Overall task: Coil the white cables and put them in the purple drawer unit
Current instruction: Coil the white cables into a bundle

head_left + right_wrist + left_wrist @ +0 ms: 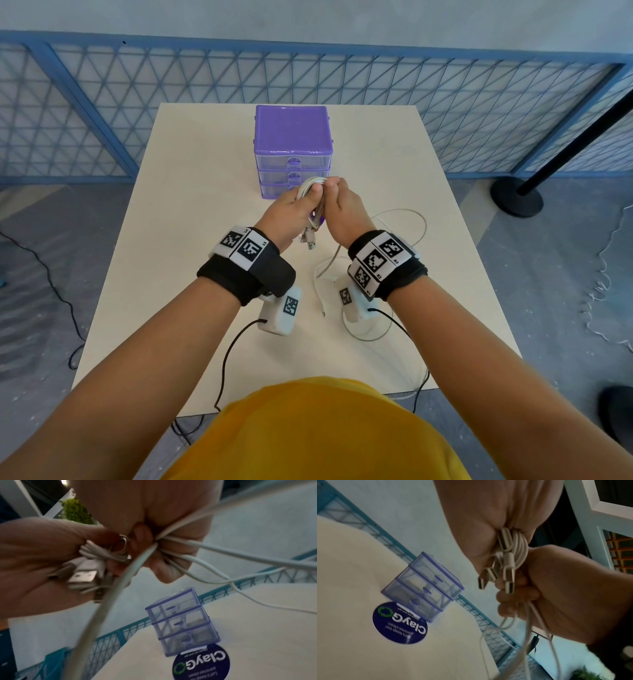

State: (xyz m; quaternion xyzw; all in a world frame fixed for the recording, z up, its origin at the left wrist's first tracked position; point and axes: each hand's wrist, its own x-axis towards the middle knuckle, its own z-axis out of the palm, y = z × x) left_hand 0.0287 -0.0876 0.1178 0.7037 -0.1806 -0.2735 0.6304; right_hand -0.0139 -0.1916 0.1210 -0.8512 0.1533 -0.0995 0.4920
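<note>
Purple drawer unit (293,150) sits at the far end of the desk (191,212), all three clear drawers pushed in; something pale shows through the fronts in the wrist views, too blurry to name. Just in front of it, the left hand (289,214) clenches a coiled bundle of white cables (310,192), plugs dangling below. The right hand (346,209) pinches the loose strands, which trail down onto the desk.
</note>
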